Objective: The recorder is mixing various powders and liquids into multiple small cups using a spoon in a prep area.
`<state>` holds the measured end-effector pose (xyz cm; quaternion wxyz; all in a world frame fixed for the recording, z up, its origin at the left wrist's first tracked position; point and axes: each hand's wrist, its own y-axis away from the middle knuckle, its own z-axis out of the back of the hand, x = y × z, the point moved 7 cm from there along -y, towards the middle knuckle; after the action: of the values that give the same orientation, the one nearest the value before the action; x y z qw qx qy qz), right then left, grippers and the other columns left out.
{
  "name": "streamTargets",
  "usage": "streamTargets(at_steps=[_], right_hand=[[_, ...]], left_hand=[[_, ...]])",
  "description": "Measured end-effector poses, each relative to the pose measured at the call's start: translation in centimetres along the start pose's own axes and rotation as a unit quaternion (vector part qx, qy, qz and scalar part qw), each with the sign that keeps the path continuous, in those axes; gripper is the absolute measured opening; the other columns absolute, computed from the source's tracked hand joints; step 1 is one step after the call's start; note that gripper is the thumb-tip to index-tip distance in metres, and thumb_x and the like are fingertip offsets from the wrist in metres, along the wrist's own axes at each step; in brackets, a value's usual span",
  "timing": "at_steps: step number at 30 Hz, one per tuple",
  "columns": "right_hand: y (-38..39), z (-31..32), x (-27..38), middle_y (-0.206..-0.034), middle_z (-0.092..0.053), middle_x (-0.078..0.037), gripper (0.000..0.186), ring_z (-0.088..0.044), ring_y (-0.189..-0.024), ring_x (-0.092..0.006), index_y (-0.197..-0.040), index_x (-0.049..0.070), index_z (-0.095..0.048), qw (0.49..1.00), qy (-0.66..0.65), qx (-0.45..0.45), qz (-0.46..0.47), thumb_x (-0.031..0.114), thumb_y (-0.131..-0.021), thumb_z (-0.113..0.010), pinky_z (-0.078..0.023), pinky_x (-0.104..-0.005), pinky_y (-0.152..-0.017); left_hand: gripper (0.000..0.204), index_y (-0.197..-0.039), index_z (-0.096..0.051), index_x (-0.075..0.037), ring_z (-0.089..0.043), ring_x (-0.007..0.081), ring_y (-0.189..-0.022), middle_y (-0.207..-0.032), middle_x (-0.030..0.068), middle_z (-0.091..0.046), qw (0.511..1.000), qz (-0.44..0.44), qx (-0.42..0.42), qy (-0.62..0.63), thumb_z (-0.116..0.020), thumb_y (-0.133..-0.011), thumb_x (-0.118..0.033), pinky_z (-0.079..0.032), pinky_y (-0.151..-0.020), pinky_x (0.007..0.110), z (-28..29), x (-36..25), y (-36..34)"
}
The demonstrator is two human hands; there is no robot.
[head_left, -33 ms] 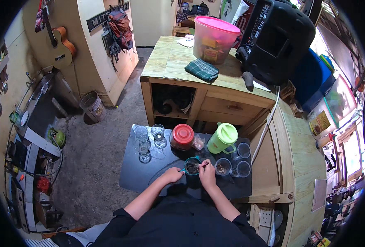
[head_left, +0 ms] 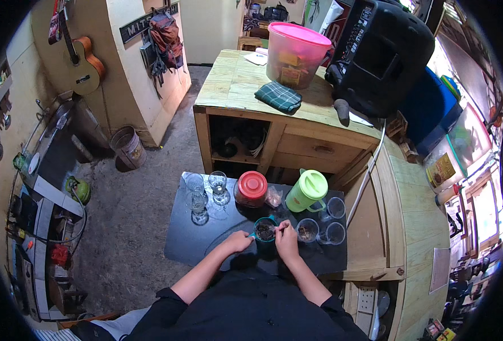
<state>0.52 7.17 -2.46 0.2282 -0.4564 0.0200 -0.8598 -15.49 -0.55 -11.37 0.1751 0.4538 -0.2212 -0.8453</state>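
Note:
My left hand [head_left: 238,241] is closed round the handle of a teal strainer [head_left: 256,228], which holds dark loose bits. At the strainer's right rim, my right hand [head_left: 286,237] has its fingertips pinched together; whatever is between them is too small to make out. Just right of that hand stands a clear cup [head_left: 307,231] with brownish bits in it. Beyond the strainer are a jar with a red lid [head_left: 251,188], a small clear bag with pinkish contents [head_left: 273,196] and a light green lidded pitcher [head_left: 307,192].
Several stemmed glasses [head_left: 218,184] stand at the left of the dark table [head_left: 177,241]. Two more clear cups [head_left: 335,233] are near its right edge. Behind it, a wooden counter [head_left: 223,85] bears a pink-lidded tub [head_left: 297,57], a folded green checked cloth [head_left: 278,98] and a black speaker [head_left: 376,62].

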Motion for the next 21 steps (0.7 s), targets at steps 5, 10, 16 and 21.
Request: streamTargets(at_steps=[5,10,16,21], right_hand=[[-1.3,0.4,0.0,-0.071,-0.054,-0.013,0.010,-0.062,-0.066,-0.0252,-0.083,0.000,-0.044,0.995,-0.081,-0.014,-0.051,0.003,-0.086,-0.053,-0.048,-0.0349,-0.060],[-0.4,-1.1,-0.7,-0.069,-0.054,-0.012,0.010,-0.062,-0.065,-0.0239,-0.083,0.001,-0.043,0.984,-0.152,-0.024,-0.090,0.003,-0.087,-0.052,-0.048,-0.0338,-0.058],[-0.7,-0.1,-1.9,-0.073,-0.052,-0.010,0.011,-0.062,-0.064,-0.0181,-0.084,0.001,-0.041,0.984,-0.142,-0.027,-0.100,0.000,-0.088,-0.051,-0.054,-0.0289,-0.056],[-0.3,-0.6,-2.1,-0.074,-0.053,-0.010,0.010,-0.062,-0.064,-0.0178,-0.085,0.001,-0.042,0.998,-0.007,-0.039,-0.056,0.001,-0.088,-0.051,-0.054,-0.0285,-0.056]], left_hand=[[0.043,-0.089,-0.064,0.000,-0.059,0.0247,-0.062,-0.067,0.0131,-0.061,1.000,0.004,-0.004,0.001,-0.049,-0.089,-0.040,-0.044,-0.059,0.039,0.4,0.0,0.5],[0.044,-0.102,-0.064,-0.002,-0.057,0.0405,-0.101,-0.105,0.0248,-0.061,0.999,0.038,0.027,-0.009,-0.048,-0.087,-0.040,-0.043,-0.089,0.044,0.5,-0.5,0.9],[0.044,-0.100,-0.065,-0.001,-0.057,0.0407,-0.100,-0.103,0.0250,-0.062,0.999,0.041,0.030,0.000,-0.047,-0.087,-0.040,-0.043,-0.088,0.045,0.7,-0.7,1.2],[0.044,-0.091,-0.063,0.000,-0.062,0.0334,-0.077,-0.079,0.0201,-0.064,1.000,-0.014,-0.004,-0.021,-0.049,-0.088,-0.041,-0.045,-0.070,0.042,0.3,-0.3,0.2]])
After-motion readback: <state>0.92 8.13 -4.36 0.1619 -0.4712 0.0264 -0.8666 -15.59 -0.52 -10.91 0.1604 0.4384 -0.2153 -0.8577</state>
